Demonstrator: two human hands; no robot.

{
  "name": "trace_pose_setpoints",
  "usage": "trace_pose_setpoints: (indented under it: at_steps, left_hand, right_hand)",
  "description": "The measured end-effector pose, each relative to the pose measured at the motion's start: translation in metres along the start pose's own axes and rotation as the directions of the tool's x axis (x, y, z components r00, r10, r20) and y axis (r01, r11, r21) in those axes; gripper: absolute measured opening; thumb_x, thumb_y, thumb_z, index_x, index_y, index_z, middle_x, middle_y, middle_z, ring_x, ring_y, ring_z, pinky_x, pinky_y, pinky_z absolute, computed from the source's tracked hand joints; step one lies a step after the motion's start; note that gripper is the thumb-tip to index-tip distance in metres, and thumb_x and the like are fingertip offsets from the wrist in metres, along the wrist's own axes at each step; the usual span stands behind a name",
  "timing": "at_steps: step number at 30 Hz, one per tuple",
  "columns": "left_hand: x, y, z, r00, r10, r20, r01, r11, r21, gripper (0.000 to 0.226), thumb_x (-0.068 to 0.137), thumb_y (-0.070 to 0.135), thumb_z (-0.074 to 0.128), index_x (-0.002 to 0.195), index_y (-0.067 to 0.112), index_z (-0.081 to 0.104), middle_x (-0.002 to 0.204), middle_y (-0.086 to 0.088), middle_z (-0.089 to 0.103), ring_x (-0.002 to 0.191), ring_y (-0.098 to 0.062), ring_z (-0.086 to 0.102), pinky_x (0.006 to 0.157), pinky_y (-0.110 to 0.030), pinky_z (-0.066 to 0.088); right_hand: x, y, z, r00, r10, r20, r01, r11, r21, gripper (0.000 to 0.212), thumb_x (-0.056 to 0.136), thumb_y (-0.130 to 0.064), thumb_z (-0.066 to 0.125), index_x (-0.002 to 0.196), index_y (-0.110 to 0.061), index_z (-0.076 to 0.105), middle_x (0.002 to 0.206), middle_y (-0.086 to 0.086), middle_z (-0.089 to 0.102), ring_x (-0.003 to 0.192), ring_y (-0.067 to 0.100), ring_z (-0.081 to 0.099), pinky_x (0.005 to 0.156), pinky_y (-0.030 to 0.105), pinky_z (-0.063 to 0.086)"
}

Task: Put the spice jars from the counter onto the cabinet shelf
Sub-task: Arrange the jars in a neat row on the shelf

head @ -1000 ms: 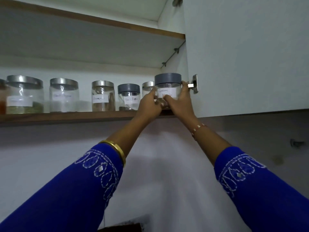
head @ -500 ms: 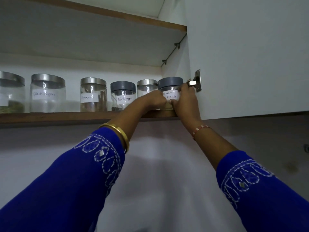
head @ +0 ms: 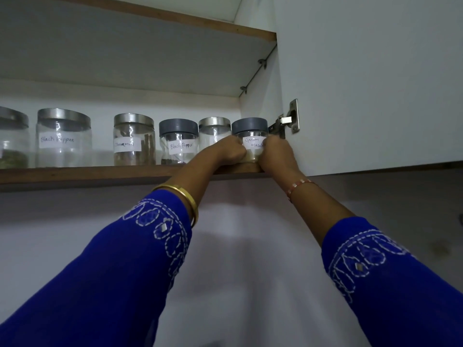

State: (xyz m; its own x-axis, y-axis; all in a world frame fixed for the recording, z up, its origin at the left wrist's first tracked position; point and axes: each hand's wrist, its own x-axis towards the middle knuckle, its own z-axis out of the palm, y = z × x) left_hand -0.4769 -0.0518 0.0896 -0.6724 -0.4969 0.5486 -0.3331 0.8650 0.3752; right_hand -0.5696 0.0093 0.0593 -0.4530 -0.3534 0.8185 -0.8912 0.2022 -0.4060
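A clear jar with a grey lid and a "Garam Masala" label stands at the right end of the wooden cabinet shelf. My left hand grips its left side and my right hand grips its right side. To its left stand a steel-lidded jar, a grey-lidded "Black Pepper" jar, a cinnamon jar, a large steel-lidded "Black Pepper" jar and a jar with green contents at the left edge.
The white cabinet door hangs open on the right, its metal hinge just beside the held jar. An upper shelf runs overhead. Below the cabinet is a bare white wall.
Both hands have pushed the Garam Masala jar further back onto the shelf, against the right wall. The view has shifted, so the jars sit further right.
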Motion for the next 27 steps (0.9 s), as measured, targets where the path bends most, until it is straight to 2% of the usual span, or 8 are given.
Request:
trace_pose_setpoints:
  at_steps: [2, 3, 5, 7, 10, 16, 24, 27]
  left_hand:
    - [-0.004, 0.0, 0.001, 1.0, 0.012, -0.026, -0.012, 1.0, 0.008, 0.026, 0.088, -0.002, 0.036, 0.075, 0.014, 0.053, 0.114, -0.021, 0.058, 0.097, -0.021, 0.047, 0.067, -0.017, 0.037]
    - [-0.008, 0.0, 0.001, 0.998, 0.021, -0.055, -0.02, 1.0, 0.016, 0.026, 0.088, -0.002, 0.036, 0.083, 0.01, 0.059, 0.126, -0.022, 0.054, 0.105, -0.023, 0.049, 0.076, -0.021, 0.041]
    - [-0.016, 0.0, 0.002, 0.992, 0.048, -0.119, -0.044, 0.999, 0.031, 0.037, 0.088, -0.001, 0.037, 0.119, 0.0, 0.056, 0.136, -0.02, 0.049, 0.123, -0.028, 0.047, 0.098, -0.028, 0.038]
    - [-0.026, 0.0, 0.002, 0.987, 0.068, -0.145, -0.061, 0.997, 0.047, 0.044, 0.09, 0.001, 0.039, 0.133, 0.003, 0.046, 0.138, -0.018, 0.049, 0.129, -0.028, 0.044, 0.104, -0.029, 0.034]
    - [-0.042, -0.004, -0.003, 0.983, 0.064, -0.171, -0.051, 0.996, 0.075, 0.047, 0.091, 0.005, 0.04, 0.138, 0.007, 0.04, 0.142, -0.016, 0.046, 0.132, -0.026, 0.042, 0.108, -0.031, 0.032]
    - [-0.081, -0.026, -0.028, 0.973, 0.051, -0.225, -0.019, 0.99, 0.139, 0.048, 0.091, 0.003, 0.04, 0.138, 0.01, 0.041, 0.14, -0.016, 0.047, 0.129, -0.027, 0.046, 0.105, -0.031, 0.035]
    - [-0.144, -0.068, -0.084, 0.933, 0.025, -0.359, 0.061, 0.972, 0.228, 0.045, 0.092, 0.003, 0.037, 0.135, 0.012, 0.046, 0.133, -0.019, 0.053, 0.117, -0.033, 0.052, 0.096, -0.034, 0.043]
    - [-0.172, -0.087, -0.108, 0.928, -0.003, -0.373, 0.11, 0.958, 0.265, 0.045, 0.092, 0.002, 0.036, 0.134, 0.011, 0.047, 0.134, -0.017, 0.053, 0.12, -0.031, 0.051, 0.098, -0.032, 0.041]
  right_hand:
    - [-0.001, -0.001, -0.002, 1.0, -0.006, 0.026, 0.006, 1.0, 0.0, 0.032, 0.089, 0.0, 0.047, 0.12, 0.005, 0.054, 0.123, 0.024, 0.056, 0.115, 0.036, 0.053, 0.091, 0.035, 0.044]
    - [-0.003, -0.001, -0.003, 0.999, -0.011, 0.033, 0.011, 1.0, 0.0, 0.031, 0.089, 0.001, 0.046, 0.118, 0.006, 0.055, 0.123, 0.024, 0.057, 0.113, 0.036, 0.054, 0.09, 0.035, 0.044]
    - [-0.007, -0.002, -0.004, 0.999, -0.024, 0.029, 0.024, 1.0, 0.014, 0.029, 0.088, 0.002, 0.045, 0.113, 0.007, 0.059, 0.12, 0.024, 0.058, 0.11, 0.036, 0.055, 0.087, 0.034, 0.044]
    - [-0.013, -0.004, -0.006, 0.999, -0.038, 0.013, 0.037, 0.998, 0.042, 0.026, 0.087, 0.002, 0.045, 0.107, 0.008, 0.061, 0.115, 0.026, 0.06, 0.107, 0.037, 0.056, 0.084, 0.033, 0.045]
    - [-0.024, -0.008, -0.01, 0.998, -0.07, 0.006, 0.069, 0.997, 0.045, 0.025, 0.086, 0.003, 0.044, 0.103, 0.009, 0.061, 0.111, 0.027, 0.062, 0.104, 0.038, 0.057, 0.081, 0.032, 0.044]
    - [-0.053, -0.029, -0.015, 0.989, -0.134, 0.067, 0.132, 0.99, 0.044, 0.03, 0.092, -0.004, 0.043, 0.117, 0.005, 0.059, 0.117, 0.026, 0.06, 0.109, 0.037, 0.055, 0.086, 0.034, 0.044]
    - [-0.085, -0.097, -0.002, 0.949, -0.276, 0.151, 0.263, 0.959, 0.103, 0.033, 0.095, -0.013, 0.046, 0.123, 0.002, 0.054, 0.125, 0.022, 0.056, 0.116, 0.035, 0.052, 0.096, 0.039, 0.044]
    - [-0.095, -0.13, 0.006, 0.934, -0.32, 0.16, 0.3, 0.944, 0.137, 0.035, 0.095, -0.013, 0.046, 0.126, 0.001, 0.053, 0.125, 0.022, 0.055, 0.115, 0.035, 0.053, 0.094, 0.038, 0.044]
